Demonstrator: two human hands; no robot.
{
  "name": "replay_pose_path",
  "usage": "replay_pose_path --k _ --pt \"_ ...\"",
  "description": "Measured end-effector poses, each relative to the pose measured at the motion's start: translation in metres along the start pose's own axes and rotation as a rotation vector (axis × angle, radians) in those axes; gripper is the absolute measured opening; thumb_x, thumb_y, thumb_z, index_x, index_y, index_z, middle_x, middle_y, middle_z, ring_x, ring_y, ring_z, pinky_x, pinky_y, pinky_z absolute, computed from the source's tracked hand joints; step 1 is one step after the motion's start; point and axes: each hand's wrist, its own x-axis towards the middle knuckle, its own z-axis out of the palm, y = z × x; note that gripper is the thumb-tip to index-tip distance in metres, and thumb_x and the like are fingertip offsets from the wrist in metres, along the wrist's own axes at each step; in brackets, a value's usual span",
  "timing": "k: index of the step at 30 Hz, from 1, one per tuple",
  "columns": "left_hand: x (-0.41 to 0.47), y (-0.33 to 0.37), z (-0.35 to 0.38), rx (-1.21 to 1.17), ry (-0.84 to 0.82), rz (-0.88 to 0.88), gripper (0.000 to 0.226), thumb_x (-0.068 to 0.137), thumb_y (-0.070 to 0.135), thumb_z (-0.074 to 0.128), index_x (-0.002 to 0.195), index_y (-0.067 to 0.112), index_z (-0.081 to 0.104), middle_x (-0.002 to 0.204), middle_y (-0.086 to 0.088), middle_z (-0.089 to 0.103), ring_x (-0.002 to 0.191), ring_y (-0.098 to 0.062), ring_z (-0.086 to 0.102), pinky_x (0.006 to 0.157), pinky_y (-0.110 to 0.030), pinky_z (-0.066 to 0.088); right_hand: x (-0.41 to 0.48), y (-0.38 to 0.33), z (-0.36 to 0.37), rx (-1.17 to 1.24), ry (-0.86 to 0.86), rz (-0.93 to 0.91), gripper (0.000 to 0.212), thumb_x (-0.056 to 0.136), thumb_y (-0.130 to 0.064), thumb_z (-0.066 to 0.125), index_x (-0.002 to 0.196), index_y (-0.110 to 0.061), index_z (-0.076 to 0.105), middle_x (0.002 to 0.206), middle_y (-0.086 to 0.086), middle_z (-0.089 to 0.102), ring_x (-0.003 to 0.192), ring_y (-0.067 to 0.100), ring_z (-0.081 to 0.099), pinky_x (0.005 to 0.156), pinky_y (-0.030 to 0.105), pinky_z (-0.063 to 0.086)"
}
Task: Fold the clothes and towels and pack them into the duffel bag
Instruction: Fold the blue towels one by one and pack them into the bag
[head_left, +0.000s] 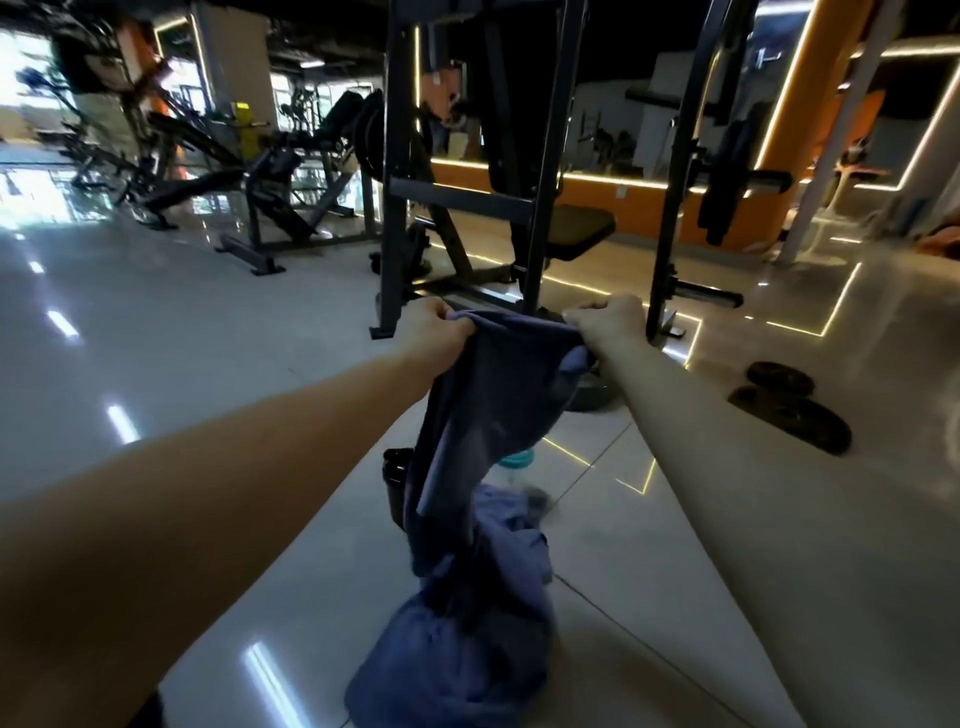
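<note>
Floor (208, 338): glossy pale tiles, light strips mirrored in them
Room: gym; black rack (540, 156) at 12 o'clock, plates (795, 410) at 3 o'clock
Garment (467, 441): blue, centre, hanging; long axis runs 12 to 6 o'clock, lower end bunched on the floor
Left hand (434, 327): fingers curled, pinching the top edge
Right hand (610, 319): fingers curled round the same edge

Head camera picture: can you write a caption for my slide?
The left hand and right hand hold a blue garment up by its top edge before a black gym rack.
</note>
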Motion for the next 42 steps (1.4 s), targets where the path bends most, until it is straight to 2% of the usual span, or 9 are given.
replay_pose_path --k 6,10,15,20,25,28,31,37,42 --pt "-0.007 0.035 -0.059 0.091 0.227 -0.003 0.037 0.090 0.009 0.056 0.059 0.020 0.039 0.061 -0.001 0.037 0.057 -0.018 0.037 0.052 -0.027 0.030 -0.045 -0.062 -0.012 -0.010 -0.502 -0.082 0.047 0.083 -0.057 0.072 0.094 -0.012 0.068 0.087 0.008 0.070 0.080 0.023 0.070 0.063 0.031 0.055" --pt "-0.019 0.055 -0.113 0.129 0.321 0.031 0.024 0.084 0.009 0.052 0.062 0.018 0.045 0.063 -0.002 0.043 0.060 -0.020 0.041 0.056 -0.028 0.033 -0.066 -0.095 -0.008 -0.327 -0.848 -0.177 0.045 0.077 -0.046 0.079 0.112 -0.018 0.069 0.106 0.005 0.071 0.093 0.019 0.071 0.071 0.031 0.057" --pt "-0.046 0.045 -0.179 0.161 0.325 0.018 0.014 0.086 0.011 0.058 0.084 0.025 0.061 0.094 -0.006 0.066 0.087 -0.025 0.062 0.078 -0.039 0.056 -0.079 -0.123 0.006 -0.111 -0.578 -0.265 0.008 0.092 -0.015 0.065 0.100 -0.016 0.064 0.102 0.009 0.065 0.096 0.023 0.063 0.072 0.030 0.048" --pt "-0.090 0.012 -0.211 0.233 0.176 -0.019 0.009 0.092 0.007 0.066 0.087 0.012 0.071 0.088 -0.009 0.068 0.077 -0.019 0.063 0.062 -0.027 0.052 -0.089 -0.135 0.021 0.035 -0.344 -0.244 0.017 0.094 -0.012 0.062 0.107 -0.008 0.072 0.099 0.006 0.065 0.097 0.023 0.064 0.070 0.029 0.050" --pt "-0.123 -0.023 -0.223 0.339 0.096 -0.072 0.010 0.094 0.009 0.063 0.088 0.013 0.070 0.081 -0.003 0.067 0.074 -0.017 0.060 0.060 -0.027 0.045 -0.106 -0.140 0.045 0.091 -0.211 -0.109 0.009 0.093 -0.019 0.068 0.100 -0.019 0.063 0.099 0.002 0.063 0.096 0.020 0.061 0.087 0.035 0.052" --pt "-0.138 -0.043 -0.224 0.382 0.036 -0.135 0.013 0.092 0.007 0.060 0.085 0.011 0.070 0.079 -0.005 0.067 0.073 -0.021 0.061 0.061 -0.029 0.048 -0.119 -0.131 0.066 0.172 -0.158 -0.021 0.022 0.092 -0.019 0.070 0.112 -0.014 0.061 0.104 0.005 0.060 0.102 0.021 0.058 0.084 0.033 0.045" --pt "-0.148 -0.070 -0.230 0.383 0.052 -0.204 0.014 0.090 0.004 0.059 0.088 0.006 0.073 0.085 -0.012 0.070 0.078 -0.025 0.063 0.068 -0.032 0.051 -0.130 -0.111 0.083 0.232 -0.219 0.087 0.027 0.089 -0.017 0.073 0.112 -0.010 0.059 0.107 0.008 0.061 0.101 0.025 0.059 0.081 0.036 0.046" --pt "-0.143 -0.092 -0.245 0.250 0.020 -0.284 0.014 0.098 0.008 0.058 0.092 0.007 0.071 0.083 -0.008 0.063 0.078 -0.022 0.057 0.074 -0.034 0.049 -0.126 -0.088 0.072 0.349 -0.626 0.218 0.022 0.088 -0.027 0.075 0.105 -0.014 0.069 0.095 0.005 0.071 0.082 0.017 0.067 0.070 0.030 0.055" --pt "-0.135 -0.094 -0.250 0.105 -0.048 -0.292 0.018 0.101 0.020 0.057 0.093 0.012 0.071 0.087 -0.008 0.065 0.080 -0.021 0.058 0.069 -0.030 0.045 -0.110 -0.078 0.084 0.378 -0.551 0.222 0.030 0.093 -0.041 0.068 0.098 -0.012 0.067 0.083 0.003 0.069 0.072 0.013 0.064 0.057 0.024 0.052"
